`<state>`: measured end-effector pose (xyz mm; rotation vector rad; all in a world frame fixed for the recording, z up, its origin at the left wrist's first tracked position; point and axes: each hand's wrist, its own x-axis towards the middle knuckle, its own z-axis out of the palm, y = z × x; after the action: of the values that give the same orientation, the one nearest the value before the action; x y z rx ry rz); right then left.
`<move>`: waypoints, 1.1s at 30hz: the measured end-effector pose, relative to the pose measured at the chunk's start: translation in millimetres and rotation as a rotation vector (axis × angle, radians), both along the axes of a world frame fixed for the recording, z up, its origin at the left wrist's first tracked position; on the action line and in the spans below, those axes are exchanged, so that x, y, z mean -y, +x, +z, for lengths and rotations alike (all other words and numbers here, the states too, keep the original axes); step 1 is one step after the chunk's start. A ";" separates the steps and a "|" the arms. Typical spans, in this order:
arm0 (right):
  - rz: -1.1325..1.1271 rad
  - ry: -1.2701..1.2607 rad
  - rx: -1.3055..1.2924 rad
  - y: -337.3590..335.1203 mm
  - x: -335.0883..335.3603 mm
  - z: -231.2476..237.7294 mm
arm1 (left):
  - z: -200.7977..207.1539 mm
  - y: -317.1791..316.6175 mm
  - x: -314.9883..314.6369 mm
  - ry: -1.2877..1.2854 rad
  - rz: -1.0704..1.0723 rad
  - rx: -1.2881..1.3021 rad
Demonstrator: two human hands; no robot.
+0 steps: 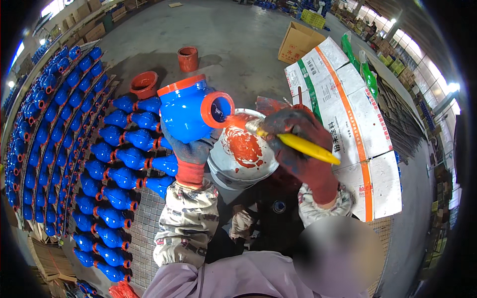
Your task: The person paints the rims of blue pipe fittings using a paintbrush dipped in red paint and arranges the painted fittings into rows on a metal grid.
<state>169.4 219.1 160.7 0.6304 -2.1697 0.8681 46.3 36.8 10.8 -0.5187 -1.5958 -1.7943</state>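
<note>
A glossy blue valve body (185,115) with orange-red rims is held up by my gloved left hand (188,151), whose fingers wrap round its underside. My gloved right hand (300,144) grips a paintbrush (308,148) by its yellow handle. The red-stained bristles are at the valve body's right-hand rim, touching it or very close. Below them stands a white bucket (226,171), its pale top smeared with thick orange-red paint. Both gloves are dark over the fingers and red at the wrist.
Rows of blue valve bodies (121,181) lie on mesh at the left, more on racks (54,124) beyond. Two red containers (188,59) stand ahead on the floor. Flattened white cardboard (348,114) lies at the right, with a brown carton (299,42) behind it.
</note>
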 end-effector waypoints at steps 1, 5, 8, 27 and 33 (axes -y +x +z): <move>0.012 0.036 0.003 -2.2 -4.4 3.5 | 2.8 0.7 -0.3 -0.034 0.023 -0.012; 0.035 -0.232 -0.010 -9.6 -7.2 13.7 | 6.7 -2.9 5.3 0.405 -0.442 0.195; 0.075 0.036 -0.153 -17.3 -4.2 19.6 | 5.2 -8.2 11.5 0.715 -0.768 0.329; 0.019 -0.962 0.078 5.5 51.8 -55.0 | -22.4 -15.3 4.6 0.290 -0.193 -0.004; 0.010 -0.911 -0.012 17.5 51.4 -43.9 | -16.0 -14.1 -3.2 0.296 -0.158 -0.116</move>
<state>186.9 167.7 116.8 0.1741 -1.5053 1.6753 32.2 40.0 -5.2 -0.6091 -1.2126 -2.0344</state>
